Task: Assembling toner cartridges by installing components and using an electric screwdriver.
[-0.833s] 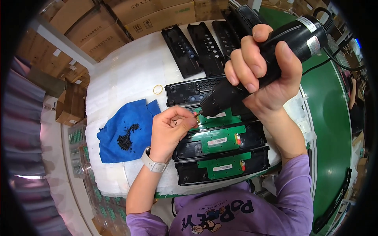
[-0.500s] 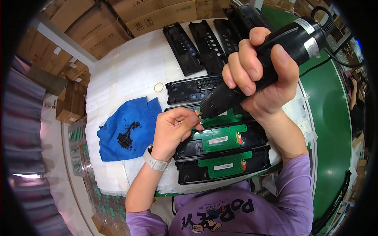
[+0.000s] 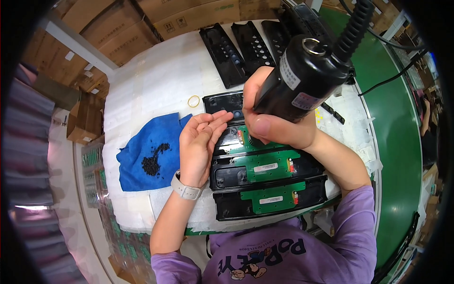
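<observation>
Blue cloth [image 3: 135, 176]: left, bearing a heap of small black parts [image 3: 151, 166].
Left hand [image 3: 201, 139]: fingers outstretched at the black housings' [image 3: 227, 207] left ends; cannot tell whether it holds anything.
Circuit boards [image 3: 270, 178]: three, green, in housings, ranged near to far.
Right hand [image 3: 288, 132]: wrapped around the black electric screwdriver [image 3: 298, 90], above the farthest board.

Cardboard boxes [image 3: 198, 21] at back, greyish curtain [image 3: 34, 156] at left.

Purple sleeves [image 3: 354, 215] (plus pale wristband [image 3: 186, 190]).
</observation>
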`<move>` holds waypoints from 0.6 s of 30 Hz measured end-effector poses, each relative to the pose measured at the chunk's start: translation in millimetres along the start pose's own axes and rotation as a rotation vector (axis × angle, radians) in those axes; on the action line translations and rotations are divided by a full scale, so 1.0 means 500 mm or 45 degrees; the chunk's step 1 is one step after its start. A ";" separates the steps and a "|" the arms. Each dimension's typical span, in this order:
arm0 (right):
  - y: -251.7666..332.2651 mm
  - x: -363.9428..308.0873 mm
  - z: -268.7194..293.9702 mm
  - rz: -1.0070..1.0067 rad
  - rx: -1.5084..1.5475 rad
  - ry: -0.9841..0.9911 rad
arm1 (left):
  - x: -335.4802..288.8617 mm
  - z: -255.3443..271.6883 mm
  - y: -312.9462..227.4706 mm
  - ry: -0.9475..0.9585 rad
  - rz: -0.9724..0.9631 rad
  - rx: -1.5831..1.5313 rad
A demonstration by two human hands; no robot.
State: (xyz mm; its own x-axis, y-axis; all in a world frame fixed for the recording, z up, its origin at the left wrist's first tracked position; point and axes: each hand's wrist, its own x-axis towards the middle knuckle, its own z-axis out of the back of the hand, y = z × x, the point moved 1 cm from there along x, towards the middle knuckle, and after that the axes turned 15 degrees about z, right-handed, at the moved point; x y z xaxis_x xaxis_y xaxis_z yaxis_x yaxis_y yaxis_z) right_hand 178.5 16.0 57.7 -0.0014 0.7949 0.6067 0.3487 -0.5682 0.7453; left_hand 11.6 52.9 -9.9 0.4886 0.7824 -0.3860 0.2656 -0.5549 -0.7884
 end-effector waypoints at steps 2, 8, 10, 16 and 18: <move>-0.005 0.000 -0.001 0.009 0.000 0.000 | -0.001 -0.002 0.000 0.028 0.016 0.058; -0.014 -0.005 -0.005 0.283 -0.386 0.329 | -0.013 -0.029 -0.001 -0.078 -0.058 0.135; -0.029 -0.012 -0.013 0.241 -0.316 0.279 | -0.014 -0.021 -0.004 -0.051 -0.064 0.277; -0.004 -0.005 -0.010 0.364 -0.474 0.374 | -0.014 -0.018 0.001 -0.075 -0.051 0.302; -0.007 -0.007 -0.005 0.131 -0.166 0.249 | -0.016 -0.017 -0.003 0.029 0.051 0.128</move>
State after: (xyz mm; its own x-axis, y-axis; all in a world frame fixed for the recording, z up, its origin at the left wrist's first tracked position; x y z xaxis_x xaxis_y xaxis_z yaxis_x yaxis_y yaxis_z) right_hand 175.0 14.6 53.8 -0.1576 0.6825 0.7137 0.2326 -0.6767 0.6985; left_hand 14.4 45.0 -1.5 0.5161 0.7529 -0.4085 0.1609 -0.5536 -0.8171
